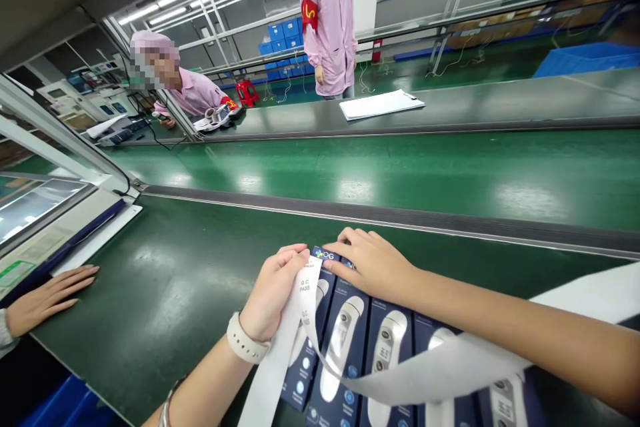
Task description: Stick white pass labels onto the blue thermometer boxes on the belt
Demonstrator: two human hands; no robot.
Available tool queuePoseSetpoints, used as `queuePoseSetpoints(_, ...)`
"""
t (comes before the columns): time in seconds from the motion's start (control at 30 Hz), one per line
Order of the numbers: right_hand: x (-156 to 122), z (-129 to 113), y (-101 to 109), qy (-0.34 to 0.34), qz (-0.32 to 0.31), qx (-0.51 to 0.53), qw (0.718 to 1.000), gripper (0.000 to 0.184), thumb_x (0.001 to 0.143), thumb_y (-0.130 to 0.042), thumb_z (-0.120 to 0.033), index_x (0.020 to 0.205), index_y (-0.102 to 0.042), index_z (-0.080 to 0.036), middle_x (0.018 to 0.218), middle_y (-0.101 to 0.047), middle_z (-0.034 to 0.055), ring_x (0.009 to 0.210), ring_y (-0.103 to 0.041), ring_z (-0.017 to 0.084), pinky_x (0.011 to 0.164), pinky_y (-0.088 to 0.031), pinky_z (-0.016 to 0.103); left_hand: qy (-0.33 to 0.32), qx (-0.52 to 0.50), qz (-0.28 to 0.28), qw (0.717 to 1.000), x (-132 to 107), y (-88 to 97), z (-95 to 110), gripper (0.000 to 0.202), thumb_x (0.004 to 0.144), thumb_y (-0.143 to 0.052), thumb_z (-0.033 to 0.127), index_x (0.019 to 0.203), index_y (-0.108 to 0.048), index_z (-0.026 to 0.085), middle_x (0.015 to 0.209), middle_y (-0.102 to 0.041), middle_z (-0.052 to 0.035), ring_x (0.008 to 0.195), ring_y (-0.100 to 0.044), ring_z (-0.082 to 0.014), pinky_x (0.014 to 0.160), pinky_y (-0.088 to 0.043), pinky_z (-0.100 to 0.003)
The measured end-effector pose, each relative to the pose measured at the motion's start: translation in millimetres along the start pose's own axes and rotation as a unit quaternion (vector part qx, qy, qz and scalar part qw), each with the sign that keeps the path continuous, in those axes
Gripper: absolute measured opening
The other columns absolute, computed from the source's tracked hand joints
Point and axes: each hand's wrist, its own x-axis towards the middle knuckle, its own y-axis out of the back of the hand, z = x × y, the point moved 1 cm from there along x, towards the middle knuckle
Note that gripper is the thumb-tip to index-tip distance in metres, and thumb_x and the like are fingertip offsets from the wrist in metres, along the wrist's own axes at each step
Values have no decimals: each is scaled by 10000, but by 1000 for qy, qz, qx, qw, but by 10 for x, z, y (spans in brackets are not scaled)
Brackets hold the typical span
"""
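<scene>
Several dark blue product boxes (345,347) with a white device pictured on them lie side by side on the green bench (170,280) in front of me. My left hand (273,290) is closed on a long white strip of Q.C. PASS labels (305,293) that curls over the boxes. My right hand (370,260) rests flat on the top edge of the boxes, fingers stretched out and pressing near the logo.
Another person's hand (47,297) lies flat on the bench at the left edge. A green conveyor belt (400,173) runs across behind. Two people in pink coats are beyond it, one seated (185,90), one standing (330,20), near a white clipboard (380,105).
</scene>
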Motion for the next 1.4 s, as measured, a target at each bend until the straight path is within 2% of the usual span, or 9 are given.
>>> queuePoseSetpoints(0.1,32,34,50,-24,11,38,999,373,871,-381,-464,903,-665,-225,923,-546,71,868,-503,199,776,-388,374,-29,-5,-9,1000,-38,10,22,290,807,-508,388,683,-631,157,1258,-476,-67,1120,-466,-221,883,-397,-307)
queuePoseSetpoints(0.2,-62,-50,126,-9,110,118,987,292,900,-375,-356,950,-619,-205,967,-552,55,952,-471,185,855,-356,371,-93,34,-24,995,-121,-13,91,331,838,-465,390,627,-589,168,1252,-490,-55,1188,-405,-228,955,-341,-341)
queuePoseSetpoints(0.43,-406,-399,135,-82,138,411,898,185,853,-471,-334,997,-497,-220,924,-560,9,872,-519,131,752,-431,273,-217,156,-49,962,-301,-165,206,292,874,-407,345,682,-575,202,1165,-543,-46,1266,-277,-205,1022,-258,-402)
queuePoseSetpoints(0.57,-499,-448,147,-117,146,469,863,132,859,-468,-318,948,-499,-226,878,-571,-10,810,-532,107,693,-432,236,-239,158,-60,956,-338,-201,167,187,860,-445,341,996,-549,265,1309,-405,-23,1271,-266,-200,1027,-258,-404)
queuePoseSetpoints(0.63,-534,-447,150,-123,156,461,865,123,856,-476,-316,938,-504,-230,882,-570,-15,814,-529,103,704,-423,237,-253,151,-69,953,-354,-209,147,226,852,-466,328,1071,-505,293,1343,-352,-12,1258,-287,-199,1020,-269,-400)
queuePoseSetpoints(0.8,-605,-441,116,-147,145,435,877,133,859,-467,-351,936,-483,-245,915,-559,-25,866,-515,117,744,-399,268,-294,179,-54,937,-348,-242,151,97,850,-472,269,820,-554,227,1203,-474,-10,1198,-347,-181,999,-276,-369)
queuePoseSetpoints(1.03,-596,-394,116,-168,104,320,927,273,857,-439,-404,673,-455,-203,714,-491,-19,744,-457,144,677,-353,299,-272,220,-36,936,-273,-332,160,308,875,-399,307,666,-604,213,1012,-566,-17,1110,-400,-181,966,-303,-366)
queuePoseSetpoints(1.2,-557,-269,74,-191,133,256,938,347,870,-406,-410,604,-419,-189,682,-490,-13,763,-454,152,717,-353,318,-226,263,-44,937,-281,-377,119,294,871,-383,347,720,-599,218,1135,-519,-36,1151,-367,-207,984,-274,-437)
queuePoseSetpoints(1.4,-623,-52,81,-175,152,174,957,188,872,-409,-329,746,-475,-206,838,-533,8,859,-463,169,778,-372,357,-174,312,-22,934,-176,-428,90,330,858,-379,351,599,-508,193,1352,-377,-39,1305,-162,-231,1037,-186,-496)
